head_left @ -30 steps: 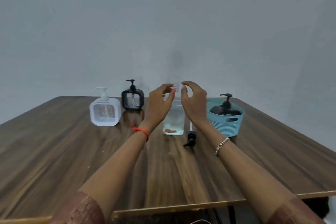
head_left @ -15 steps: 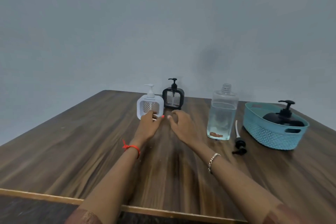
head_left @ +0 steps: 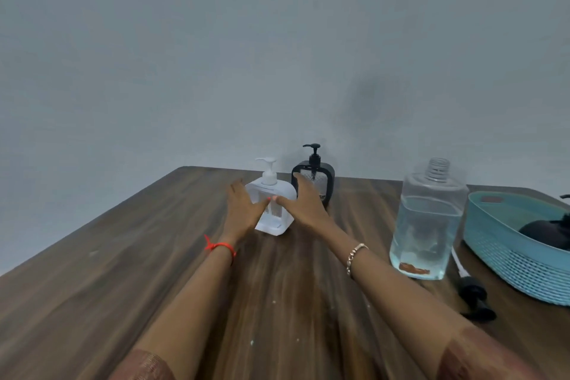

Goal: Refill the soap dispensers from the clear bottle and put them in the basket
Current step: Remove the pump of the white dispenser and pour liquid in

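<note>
A white soap dispenser (head_left: 275,223) with a white pump stands on the wooden table (head_left: 123,256) towards the back. My left hand (head_left: 243,210) cups its left side and my right hand (head_left: 305,207) its right side, thumbs meeting in front of it. Right behind it is a black dispenser (head_left: 324,178) with its pump on. To the right stands the clear bottle (head_left: 427,225), uncapped and about two thirds full of clear liquid. At the right edge, the teal basket (head_left: 509,256) holds another black dispenser (head_left: 547,231).
A loose black pump head (head_left: 475,296) with a white tube lies on the table between the clear bottle and the basket. A plain grey wall rises behind the table. The table's left edge runs diagonally at the left.
My hands left the neck of the clear bottle, swept left and forward, and now close around the white dispenser. The view has shifted left and closer.
</note>
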Demonstrator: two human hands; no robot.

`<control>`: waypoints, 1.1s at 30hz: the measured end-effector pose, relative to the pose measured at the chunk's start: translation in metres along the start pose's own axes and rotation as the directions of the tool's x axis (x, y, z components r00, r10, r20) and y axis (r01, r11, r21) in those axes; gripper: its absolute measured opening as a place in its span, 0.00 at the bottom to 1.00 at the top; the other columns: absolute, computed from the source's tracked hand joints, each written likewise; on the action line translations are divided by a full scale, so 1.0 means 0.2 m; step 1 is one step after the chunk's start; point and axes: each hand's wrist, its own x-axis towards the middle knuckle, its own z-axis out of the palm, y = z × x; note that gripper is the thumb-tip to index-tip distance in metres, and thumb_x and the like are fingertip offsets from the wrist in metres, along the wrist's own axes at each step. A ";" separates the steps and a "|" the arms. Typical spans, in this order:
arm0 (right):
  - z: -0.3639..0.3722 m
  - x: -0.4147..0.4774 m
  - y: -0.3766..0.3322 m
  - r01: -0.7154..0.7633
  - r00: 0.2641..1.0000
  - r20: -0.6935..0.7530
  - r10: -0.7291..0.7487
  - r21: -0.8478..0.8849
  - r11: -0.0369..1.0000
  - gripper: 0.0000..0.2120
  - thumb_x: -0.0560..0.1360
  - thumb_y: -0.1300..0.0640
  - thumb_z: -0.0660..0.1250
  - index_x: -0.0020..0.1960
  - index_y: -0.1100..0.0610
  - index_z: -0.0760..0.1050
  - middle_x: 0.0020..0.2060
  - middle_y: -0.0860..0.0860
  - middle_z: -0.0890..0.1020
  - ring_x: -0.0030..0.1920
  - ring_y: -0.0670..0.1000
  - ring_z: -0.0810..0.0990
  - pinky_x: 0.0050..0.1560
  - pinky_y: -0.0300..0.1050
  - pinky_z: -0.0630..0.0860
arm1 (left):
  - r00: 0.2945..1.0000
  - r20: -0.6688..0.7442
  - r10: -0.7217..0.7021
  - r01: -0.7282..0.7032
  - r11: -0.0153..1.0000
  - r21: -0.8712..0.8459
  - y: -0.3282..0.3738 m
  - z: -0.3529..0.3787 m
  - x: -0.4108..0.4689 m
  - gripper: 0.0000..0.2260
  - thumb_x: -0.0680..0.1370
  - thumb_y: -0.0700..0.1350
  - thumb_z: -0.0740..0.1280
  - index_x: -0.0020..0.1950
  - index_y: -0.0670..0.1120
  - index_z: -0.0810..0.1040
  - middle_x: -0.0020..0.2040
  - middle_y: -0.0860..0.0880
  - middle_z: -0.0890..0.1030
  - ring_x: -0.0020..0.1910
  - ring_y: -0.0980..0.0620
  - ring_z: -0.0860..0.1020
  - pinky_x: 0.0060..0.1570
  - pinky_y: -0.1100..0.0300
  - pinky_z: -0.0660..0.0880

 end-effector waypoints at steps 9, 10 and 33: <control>0.03 0.12 0.03 0.020 0.998 0.064 -0.025 0.077 0.997 0.17 0.67 0.62 0.72 0.53 0.67 0.74 0.45 0.58 0.79 0.43 0.54 0.76 0.41 0.44 0.71 | 0.988 0.139 -0.070 0.085 0.990 -0.110 -0.12 0.03 0.12 0.14 0.71 0.42 0.72 0.52 0.46 0.71 0.49 0.48 0.76 0.49 0.50 0.74 0.51 0.56 0.72; 0.01 0.12 0.02 0.009 0.997 0.080 -0.015 0.078 0.997 0.17 0.67 0.63 0.72 0.54 0.66 0.74 0.43 0.55 0.78 0.42 0.50 0.74 0.44 0.45 0.73 | 0.991 0.110 -0.075 0.091 0.985 -0.148 -0.11 0.02 0.12 0.16 0.70 0.41 0.73 0.54 0.44 0.71 0.51 0.46 0.76 0.49 0.50 0.75 0.49 0.57 0.73; -0.51 -0.49 -0.19 0.026 0.996 -0.091 -0.023 0.024 0.999 0.19 0.67 0.47 0.74 0.48 0.62 0.80 0.42 0.54 0.83 0.37 0.50 0.79 0.30 0.27 0.65 | 0.928 0.347 0.134 0.015 0.918 -0.396 0.35 0.00 -0.45 0.18 0.66 0.41 0.77 0.54 0.44 0.78 0.50 0.45 0.83 0.47 0.48 0.82 0.47 0.58 0.79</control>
